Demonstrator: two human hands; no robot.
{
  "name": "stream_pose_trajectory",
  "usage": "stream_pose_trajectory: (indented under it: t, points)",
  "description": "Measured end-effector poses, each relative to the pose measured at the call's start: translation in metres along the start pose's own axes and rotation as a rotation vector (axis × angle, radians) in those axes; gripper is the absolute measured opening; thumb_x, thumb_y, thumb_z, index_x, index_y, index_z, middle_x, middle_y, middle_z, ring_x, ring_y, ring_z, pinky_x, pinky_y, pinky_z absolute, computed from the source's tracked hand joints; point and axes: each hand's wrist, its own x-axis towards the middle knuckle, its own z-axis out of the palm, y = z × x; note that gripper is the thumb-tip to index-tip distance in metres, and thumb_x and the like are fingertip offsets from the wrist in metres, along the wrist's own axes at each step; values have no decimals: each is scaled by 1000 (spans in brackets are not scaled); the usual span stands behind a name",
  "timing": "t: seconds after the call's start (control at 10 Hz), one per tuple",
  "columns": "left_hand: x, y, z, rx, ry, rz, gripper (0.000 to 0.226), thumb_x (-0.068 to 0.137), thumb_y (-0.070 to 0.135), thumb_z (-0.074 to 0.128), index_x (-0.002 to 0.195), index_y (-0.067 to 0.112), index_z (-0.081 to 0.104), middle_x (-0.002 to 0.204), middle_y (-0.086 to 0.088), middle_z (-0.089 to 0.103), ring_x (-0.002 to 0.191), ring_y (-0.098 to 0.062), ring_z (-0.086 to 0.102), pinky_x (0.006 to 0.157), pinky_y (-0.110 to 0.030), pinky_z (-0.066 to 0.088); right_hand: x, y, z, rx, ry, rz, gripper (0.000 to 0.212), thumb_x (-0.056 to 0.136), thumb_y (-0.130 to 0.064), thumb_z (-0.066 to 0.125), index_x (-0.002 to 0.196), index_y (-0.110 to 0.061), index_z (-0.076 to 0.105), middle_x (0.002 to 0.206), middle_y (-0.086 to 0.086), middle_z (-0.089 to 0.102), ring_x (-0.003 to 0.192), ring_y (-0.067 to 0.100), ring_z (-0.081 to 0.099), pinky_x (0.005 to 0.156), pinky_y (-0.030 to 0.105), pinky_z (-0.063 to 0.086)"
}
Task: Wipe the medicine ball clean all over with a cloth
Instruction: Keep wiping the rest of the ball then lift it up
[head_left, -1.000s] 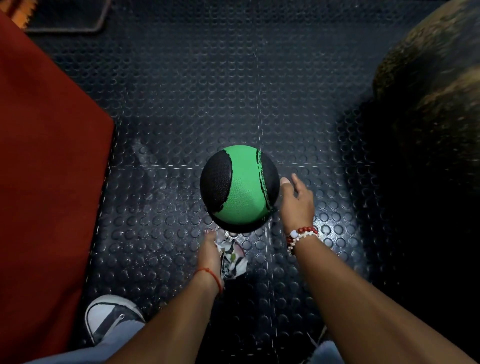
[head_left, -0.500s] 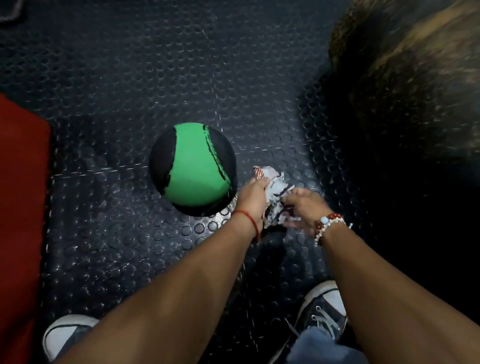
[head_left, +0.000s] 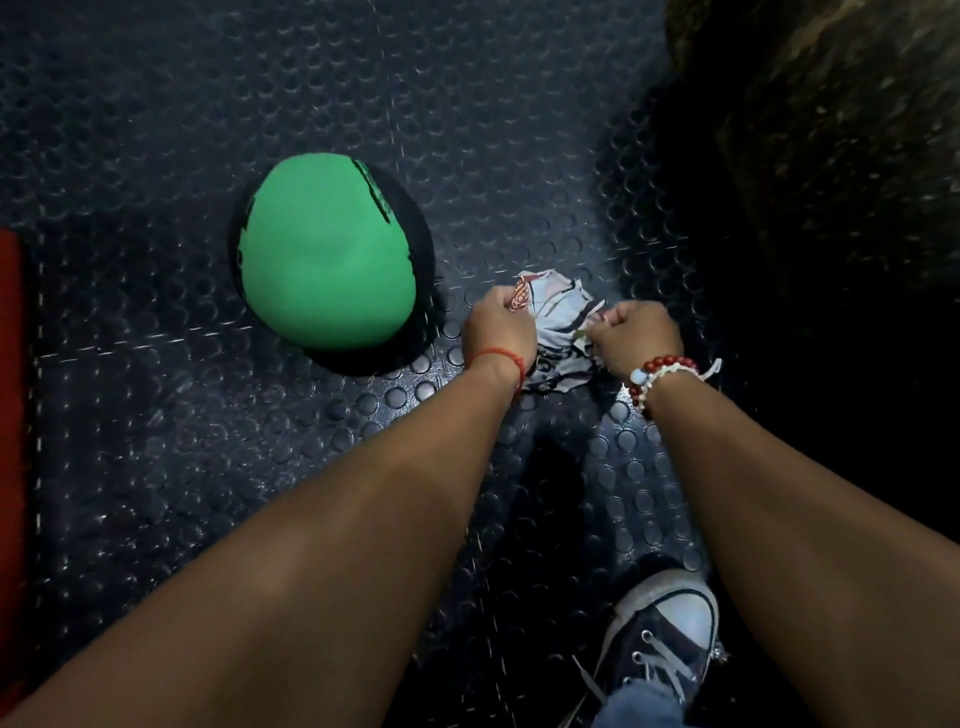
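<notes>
Both the left hand (head_left: 500, 332) and the right hand (head_left: 638, 335) are gripping the crumpled cloth (head_left: 560, 322) between them, while the green medicine ball (head_left: 327, 254) is sitting on the studded floor (head_left: 156, 130) just left of the left hand, untouched.

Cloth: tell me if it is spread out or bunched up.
Bunched up: the cloth is a creased, crumpled wad, gripped on either side by the left hand and the right hand.

One medicine ball (head_left: 327, 260); right of it, one cloth (head_left: 558, 317) and two hands, left hand (head_left: 498, 332) and right hand (head_left: 639, 332); below-right of it, one sneaker (head_left: 670, 639); left of it, one red mat (head_left: 10, 364)
</notes>
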Motion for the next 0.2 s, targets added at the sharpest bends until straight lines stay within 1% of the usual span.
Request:
stream_pose_trajectory:
  t: [0.1,0.2]
  points:
    - [9,-3,0,62,19,52,33,95,3,53,123,16,66,109,0,69,98,-20,64,84,-26,51,3,-6,4,-124,48,-15,25,83,-30,67,69,-10,64,72,6,69,76,27,66,75,33,55]
    - [12,-8,1,126,35,84,38,96,5,51,131,15,62,125,-5,66,109,-24,63,88,-30,52,-3,-16,3,-265,91,-14,19,88,-32,63,81,-16,71,83,5,71,83,27,66,71,26,46]
